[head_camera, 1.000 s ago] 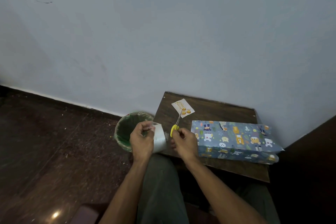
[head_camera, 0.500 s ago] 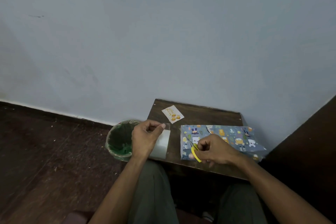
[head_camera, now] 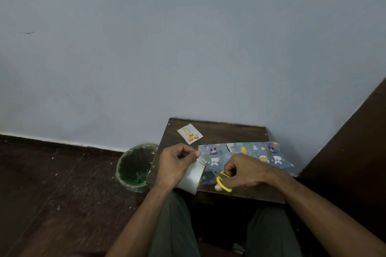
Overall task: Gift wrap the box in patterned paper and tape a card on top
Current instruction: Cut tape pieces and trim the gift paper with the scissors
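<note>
The wrapped box (head_camera: 246, 155) is lying on the bench (head_camera: 219, 131), the card (head_camera: 189, 133) sitting behind it. The left hand (head_camera: 175, 165) is clamping its grip on the tape roll (head_camera: 193, 177); the right hand (head_camera: 246, 171) is gripping yellow scissors (head_camera: 222, 179) beside it.

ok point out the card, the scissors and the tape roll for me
card (head_camera: 189, 133), head view, middle of its printed face
scissors (head_camera: 224, 183), head view, lower yellow handle loop
tape roll (head_camera: 191, 179), head view, pale outer side below the left hand
</note>
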